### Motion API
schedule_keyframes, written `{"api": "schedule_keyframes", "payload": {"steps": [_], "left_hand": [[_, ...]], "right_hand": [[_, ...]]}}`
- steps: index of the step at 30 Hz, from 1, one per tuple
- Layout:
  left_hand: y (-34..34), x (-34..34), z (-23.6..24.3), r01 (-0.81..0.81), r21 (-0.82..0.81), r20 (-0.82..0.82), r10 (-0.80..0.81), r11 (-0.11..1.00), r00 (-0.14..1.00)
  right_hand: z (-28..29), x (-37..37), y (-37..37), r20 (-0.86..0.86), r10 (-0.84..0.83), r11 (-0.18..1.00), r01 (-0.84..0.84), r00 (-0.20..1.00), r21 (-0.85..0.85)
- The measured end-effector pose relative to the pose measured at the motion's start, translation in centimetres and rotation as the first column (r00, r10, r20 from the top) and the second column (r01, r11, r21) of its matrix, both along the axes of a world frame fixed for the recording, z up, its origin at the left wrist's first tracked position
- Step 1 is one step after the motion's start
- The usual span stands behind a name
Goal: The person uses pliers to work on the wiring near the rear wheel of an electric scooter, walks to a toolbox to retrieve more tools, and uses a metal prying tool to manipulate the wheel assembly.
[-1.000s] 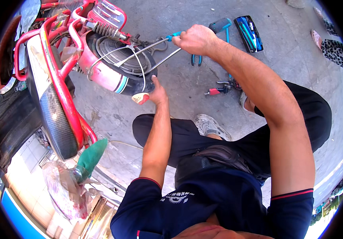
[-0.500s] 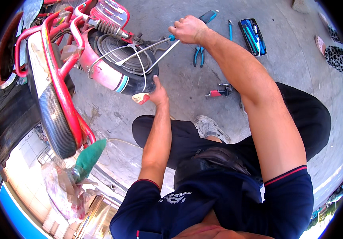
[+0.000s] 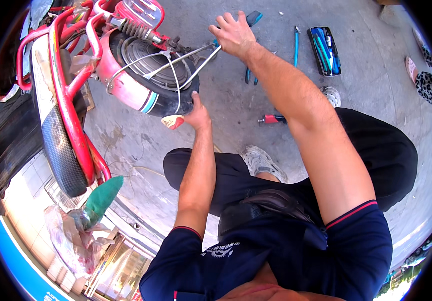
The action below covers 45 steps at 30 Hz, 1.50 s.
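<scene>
A scooter's rear wheel with a black tyre (image 3: 161, 108) stands at the upper left under a pink mudguard (image 3: 129, 95) with striped trim. My left hand (image 3: 198, 115) is closed at the near edge of the tyre, thumb against the rubber, its fingers mostly hidden. Just beside it sits a red and cream reflector (image 3: 172, 122). Two metal rods lie across the wheel: a blue-handled screwdriver (image 3: 176, 62) and a pale lever (image 3: 203, 66). At their outer ends my right hand (image 3: 235, 36) has its fingers spread, gripping neither visibly; its palm is hidden.
Red frame tubes (image 3: 70, 100) and a spring shock absorber (image 3: 138, 31) border the wheel. On the concrete lie blue-handled pliers (image 3: 248, 75), a blue stick-like tool (image 3: 296, 46), an open tool case (image 3: 326, 52) and a red air gun (image 3: 272, 119). Another person's foot (image 3: 411, 67) is at the far right.
My right hand has gone from a closed grip at the rods' ends to spread fingers, shifting slightly. My left hand stays at the tyre. The whole view has shifted slightly.
</scene>
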<state>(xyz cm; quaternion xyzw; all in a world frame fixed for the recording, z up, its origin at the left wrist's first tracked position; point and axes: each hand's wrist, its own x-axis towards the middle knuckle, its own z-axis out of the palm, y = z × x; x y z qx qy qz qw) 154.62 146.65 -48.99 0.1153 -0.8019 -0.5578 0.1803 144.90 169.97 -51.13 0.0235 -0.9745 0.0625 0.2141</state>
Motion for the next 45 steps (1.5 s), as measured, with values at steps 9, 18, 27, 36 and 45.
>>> {"api": "schedule_keyframes", "payload": {"steps": [9, 18, 27, 36, 45], "left_hand": [[-1.1, -0.3, -1.7, -0.055, 0.012, 0.037, 0.054, 0.998, 0.998], [1.8, 0.1, -0.4, -0.199, 0.107, 0.089, 0.190, 0.974, 0.978], [1.6, 0.1, -1.0, -0.177, 0.125, 0.096, 0.166, 0.976, 0.981], [-1.7, 0.1, -3.4, -0.215, 0.102, 0.143, 0.200, 0.971, 0.969], [-0.2, 0.1, -1.2, -0.106, 0.039, 0.028, 0.105, 0.994, 0.994]], "right_hand": [[3.9, 10.3, -0.2, 0.644, 0.234, 0.912, 0.065, 0.728, -0.405], [15.0, 20.3, -7.4, 0.676, 0.243, 0.704, 0.353, 0.695, -0.616], [15.1, 21.2, -8.5, 0.653, 0.224, 0.679, 0.365, 0.724, -0.638], [12.7, 10.1, 1.7, 0.521, 0.368, 0.929, -0.280, 0.770, -0.243], [5.1, 2.2, 1.9, 0.560, 0.198, 0.980, -0.150, 0.804, -0.131]]}}
